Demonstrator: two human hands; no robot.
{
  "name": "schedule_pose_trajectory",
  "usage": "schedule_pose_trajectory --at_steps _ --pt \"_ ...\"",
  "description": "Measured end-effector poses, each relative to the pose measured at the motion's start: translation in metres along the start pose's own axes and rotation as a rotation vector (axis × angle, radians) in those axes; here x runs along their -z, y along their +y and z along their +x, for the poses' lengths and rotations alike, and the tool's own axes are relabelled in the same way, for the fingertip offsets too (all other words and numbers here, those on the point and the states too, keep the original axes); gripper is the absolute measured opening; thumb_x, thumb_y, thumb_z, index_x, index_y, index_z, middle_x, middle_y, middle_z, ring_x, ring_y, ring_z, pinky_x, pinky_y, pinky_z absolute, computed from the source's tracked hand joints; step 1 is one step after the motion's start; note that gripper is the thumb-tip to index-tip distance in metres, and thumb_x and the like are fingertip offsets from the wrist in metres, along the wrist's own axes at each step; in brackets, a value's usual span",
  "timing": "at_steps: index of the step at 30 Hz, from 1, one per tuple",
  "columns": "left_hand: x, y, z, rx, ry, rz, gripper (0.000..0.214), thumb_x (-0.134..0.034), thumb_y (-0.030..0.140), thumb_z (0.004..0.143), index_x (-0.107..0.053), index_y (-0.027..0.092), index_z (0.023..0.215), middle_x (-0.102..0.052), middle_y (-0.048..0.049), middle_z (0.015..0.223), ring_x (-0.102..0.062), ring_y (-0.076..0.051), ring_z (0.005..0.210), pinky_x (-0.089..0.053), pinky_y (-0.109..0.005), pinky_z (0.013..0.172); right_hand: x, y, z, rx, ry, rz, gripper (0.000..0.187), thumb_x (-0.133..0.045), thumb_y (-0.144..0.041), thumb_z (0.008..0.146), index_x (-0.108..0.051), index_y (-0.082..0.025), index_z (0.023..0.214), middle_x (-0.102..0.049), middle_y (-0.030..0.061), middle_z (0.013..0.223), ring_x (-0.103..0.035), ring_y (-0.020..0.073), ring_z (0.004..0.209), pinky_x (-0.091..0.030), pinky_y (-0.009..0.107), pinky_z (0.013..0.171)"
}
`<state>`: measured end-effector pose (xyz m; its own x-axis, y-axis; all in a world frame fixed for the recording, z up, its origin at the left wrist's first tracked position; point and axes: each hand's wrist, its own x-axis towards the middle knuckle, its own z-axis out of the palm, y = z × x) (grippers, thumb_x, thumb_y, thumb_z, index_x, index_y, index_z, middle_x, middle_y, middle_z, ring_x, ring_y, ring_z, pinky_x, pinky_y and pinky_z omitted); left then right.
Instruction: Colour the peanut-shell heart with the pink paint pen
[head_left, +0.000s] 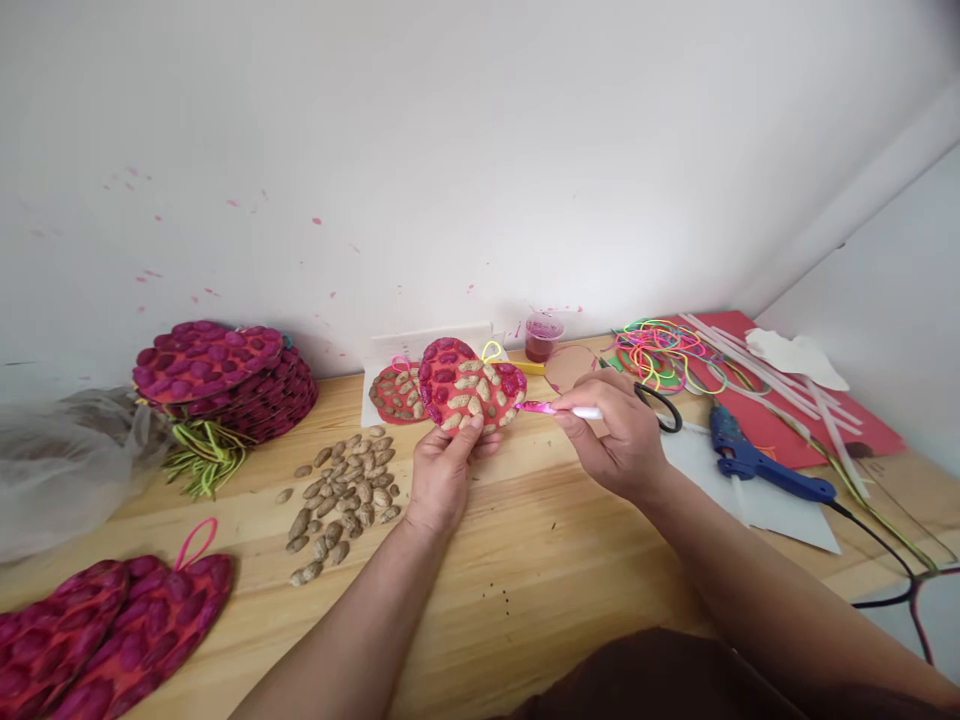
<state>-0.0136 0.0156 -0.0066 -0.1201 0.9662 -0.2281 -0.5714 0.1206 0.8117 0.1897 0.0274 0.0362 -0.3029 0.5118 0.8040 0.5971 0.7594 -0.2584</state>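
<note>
My left hand (448,472) grips the lower edge of a red heart-shaped piece (459,396) covered in peanuts, thumb on its front. Magenta paint coats the peanuts along its left side and upper right; those in the middle are still bare tan. A yellow loop (491,350) sticks up from its top. In my right hand (611,430) is a white-handled paintbrush (577,411), its magenta tip at the right edge of the heart. Behind, a second piece with unpainted peanuts (397,393) lies on white paper. A small cup of dark red paint (543,338) stands by the wall.
Loose peanuts (349,490) are spread left of my hand. Painted pieces are stacked (232,380) at the back left, with more (157,630) at the front left. Rightward lie colourful cords (660,355), black-handled scissors (661,408), a blue glue gun (765,462) with its cable, and red sheets (795,440).
</note>
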Motion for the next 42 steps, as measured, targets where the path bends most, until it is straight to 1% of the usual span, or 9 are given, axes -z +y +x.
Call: schedule_pose_trajectory --at_steps 6,12,16,20,24,29,35,39,42 --pt "0.001 -0.003 0.0 -0.017 0.022 0.057 0.046 -0.1 0.045 0.053 -0.076 0.014 0.077 -0.075 -0.0029 0.072 -0.072 -0.016 0.065 -0.06 -0.026 0.065 0.002 0.005 -0.002 0.009 0.025 -0.069 0.006 -0.065 -0.019 0.095 -0.065 -0.025 0.097 -0.073 0.0003 0.081 -0.063 0.0201 0.08 -0.046 0.039 0.08" --pt "0.004 -0.004 -0.001 -0.056 0.019 0.091 0.045 -0.098 0.048 0.057 -0.077 0.015 0.079 -0.075 -0.0036 0.073 -0.072 -0.017 0.064 -0.061 -0.029 0.066 0.002 0.001 -0.001 0.03 -0.103 -0.08 0.004 -0.061 -0.022 0.097 -0.063 -0.025 0.095 -0.072 0.0001 0.082 -0.064 0.0198 0.083 -0.043 0.038 0.08" --pt "0.003 -0.004 -0.001 -0.069 0.028 0.08 0.047 -0.097 0.051 0.058 -0.078 0.016 0.083 -0.077 -0.0049 0.075 -0.072 -0.017 0.064 -0.061 -0.029 0.065 0.003 -0.003 -0.001 0.031 -0.14 -0.075 0.005 -0.061 -0.023 0.098 -0.063 -0.024 0.093 -0.071 0.0 0.081 -0.064 0.0195 0.083 -0.041 0.038 0.079" --pt "0.002 -0.004 -0.002 -0.078 0.042 0.072 0.048 -0.095 0.055 0.06 -0.078 0.015 0.081 -0.078 -0.0057 0.077 -0.073 -0.017 0.065 -0.061 -0.029 0.065 0.003 -0.002 -0.001 0.035 -0.125 -0.074 0.004 -0.062 -0.022 0.098 -0.063 -0.024 0.094 -0.072 -0.0002 0.081 -0.064 0.0198 0.083 -0.041 0.038 0.079" --pt "0.003 -0.005 -0.002 -0.077 0.039 0.106 0.048 -0.095 0.053 0.061 -0.078 0.014 0.082 -0.078 -0.0055 0.076 -0.072 -0.017 0.062 -0.06 -0.027 0.061 0.003 0.0 -0.001 0.034 -0.124 -0.063 0.004 -0.062 -0.021 0.097 -0.063 -0.024 0.095 -0.072 -0.0005 0.081 -0.064 0.0199 0.084 -0.042 0.038 0.08" --pt "0.007 -0.01 -0.001 -0.129 0.024 0.206 0.043 -0.091 0.052 0.069 -0.079 0.015 0.086 -0.078 -0.0059 0.077 -0.072 -0.018 0.06 -0.061 -0.03 0.061 0.003 0.002 -0.002 0.043 -0.078 -0.044 0.004 -0.063 -0.021 0.097 -0.064 -0.025 0.098 -0.072 -0.0001 0.083 -0.063 0.0196 0.082 -0.043 0.038 0.081" --pt "0.01 -0.011 -0.002 -0.185 0.017 0.311 0.037 -0.087 0.05 0.075 -0.079 0.015 0.083 -0.077 -0.0046 0.074 -0.074 -0.021 0.062 -0.062 -0.031 0.062 0.002 0.004 -0.002 0.017 -0.151 -0.08 0.003 -0.062 -0.022 0.098 -0.063 -0.024 0.096 -0.071 0.0005 0.085 -0.062 0.02 0.086 -0.04 0.038 0.084" --pt "0.01 -0.01 -0.001 -0.21 0.021 0.355 0.038 -0.084 0.051 0.077 -0.078 0.014 0.082 -0.078 -0.0052 0.073 -0.074 -0.022 0.062 -0.062 -0.032 0.062 0.003 0.004 -0.001 0.037 -0.11 -0.121 0.003 -0.061 -0.021 0.099 -0.062 -0.023 0.096 -0.07 0.0005 0.084 -0.059 0.0196 0.085 -0.039 0.038 0.084" --pt "0.012 -0.012 0.001 -0.217 0.022 0.363 0.037 -0.083 0.051 0.079 -0.079 0.014 0.082 -0.078 -0.0052 0.073 -0.074 -0.022 0.061 -0.062 -0.032 0.061 0.005 0.004 0.0 0.055 -0.128 -0.135 0.004 -0.06 -0.021 0.099 -0.062 -0.023 0.097 -0.07 0.0004 0.084 -0.059 0.0195 0.085 -0.038 0.037 0.083"
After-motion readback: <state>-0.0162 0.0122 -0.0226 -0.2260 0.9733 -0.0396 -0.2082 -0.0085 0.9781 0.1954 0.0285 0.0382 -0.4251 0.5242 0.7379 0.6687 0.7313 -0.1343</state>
